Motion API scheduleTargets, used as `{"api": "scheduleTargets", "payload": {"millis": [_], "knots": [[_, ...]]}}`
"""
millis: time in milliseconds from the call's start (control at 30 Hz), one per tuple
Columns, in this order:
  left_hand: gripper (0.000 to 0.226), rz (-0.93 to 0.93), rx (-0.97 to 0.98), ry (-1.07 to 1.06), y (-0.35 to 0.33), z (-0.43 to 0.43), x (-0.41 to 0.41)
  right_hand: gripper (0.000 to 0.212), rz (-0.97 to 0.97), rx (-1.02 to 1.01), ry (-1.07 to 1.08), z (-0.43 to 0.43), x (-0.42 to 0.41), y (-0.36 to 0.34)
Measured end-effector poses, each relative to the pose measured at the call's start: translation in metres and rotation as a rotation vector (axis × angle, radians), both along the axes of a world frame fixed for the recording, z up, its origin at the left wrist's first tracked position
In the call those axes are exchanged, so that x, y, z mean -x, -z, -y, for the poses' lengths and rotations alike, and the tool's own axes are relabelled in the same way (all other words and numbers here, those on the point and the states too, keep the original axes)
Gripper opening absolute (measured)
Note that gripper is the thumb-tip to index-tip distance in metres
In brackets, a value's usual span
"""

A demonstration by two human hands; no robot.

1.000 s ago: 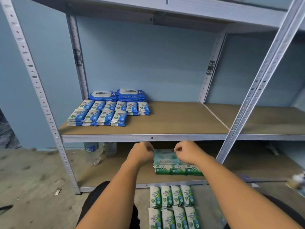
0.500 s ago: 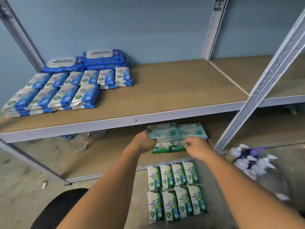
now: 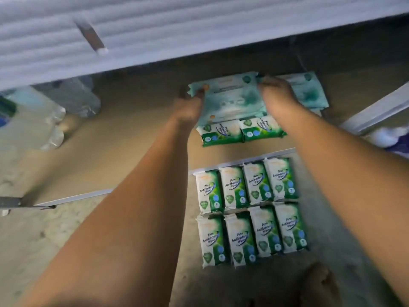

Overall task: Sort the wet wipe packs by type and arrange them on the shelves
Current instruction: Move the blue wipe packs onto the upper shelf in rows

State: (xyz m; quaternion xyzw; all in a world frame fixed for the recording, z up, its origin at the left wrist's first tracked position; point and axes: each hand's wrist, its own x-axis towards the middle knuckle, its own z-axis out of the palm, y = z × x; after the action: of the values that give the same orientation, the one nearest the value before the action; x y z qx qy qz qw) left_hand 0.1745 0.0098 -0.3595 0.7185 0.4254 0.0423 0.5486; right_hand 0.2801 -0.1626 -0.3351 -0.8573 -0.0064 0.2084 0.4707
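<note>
A large pale teal wipe pack lies on the bottom shelf board. My left hand grips its left end and my right hand grips its right end. A second teal pack sits just to its right, partly hidden by my right hand. In front of them lie two small green Pine Antibacterial packs. On the floor, against the shelf's front edge, several more green packs lie in two rows.
The upper shelf's grey front rail hangs close overhead. Clear plastic water bottles lie at the left of the bottom shelf. A grey upright and white bottles are at the right. Concrete floor lies below.
The view has dropped and closed in under the upper shelf. Both hands have moved onto the ends of the left teal pack; the blue packs above are out of view.
</note>
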Motion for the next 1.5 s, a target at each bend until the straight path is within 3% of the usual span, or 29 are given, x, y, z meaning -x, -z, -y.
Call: {"api": "scheduleTargets", "payload": {"millis": [100,267,400,600,767,900,1100,1167,1233,1400,1500], "knots": [[0.054,0.075,-0.072,-0.014,0.016,0.002,-0.013,0.046,0.021,0.138,-0.113,-0.010,-0.008,0.014],[0.047,0.227,0.051,-0.051,0.046,0.011,-0.014,0.036,0.109,0.322,-0.181,-0.011,-0.027,0.022],[0.041,0.287,0.147,-0.087,0.049,0.018,-0.016,0.048,0.077,0.400,-0.260,-0.025,-0.036,0.025],[0.054,0.251,0.190,-0.083,0.052,0.019,-0.016,0.074,-0.047,0.331,-0.278,-0.035,-0.043,0.042],[0.051,0.204,0.225,-0.055,0.048,0.016,-0.019,0.093,-0.128,0.184,-0.229,-0.035,-0.046,0.050],[0.050,0.201,0.250,-0.046,0.045,0.016,-0.019,0.071,-0.216,0.054,-0.167,-0.032,-0.046,0.056],[0.072,0.230,0.275,-0.005,0.051,0.015,-0.018,0.070,-0.221,-0.084,-0.139,-0.020,-0.046,0.070],[0.074,0.244,0.272,0.004,0.050,0.015,-0.018,0.079,-0.213,-0.102,-0.144,-0.021,-0.044,0.071],[0.070,0.259,0.274,0.001,0.052,0.012,-0.019,0.087,-0.202,-0.117,-0.132,-0.021,-0.045,0.073],[0.051,0.249,0.258,-0.029,0.054,0.003,-0.024,0.066,-0.168,-0.153,-0.135,-0.018,-0.047,0.072],[0.053,0.255,0.236,-0.018,0.047,0.001,-0.025,0.060,-0.180,-0.173,-0.126,-0.021,-0.045,0.069]]}}
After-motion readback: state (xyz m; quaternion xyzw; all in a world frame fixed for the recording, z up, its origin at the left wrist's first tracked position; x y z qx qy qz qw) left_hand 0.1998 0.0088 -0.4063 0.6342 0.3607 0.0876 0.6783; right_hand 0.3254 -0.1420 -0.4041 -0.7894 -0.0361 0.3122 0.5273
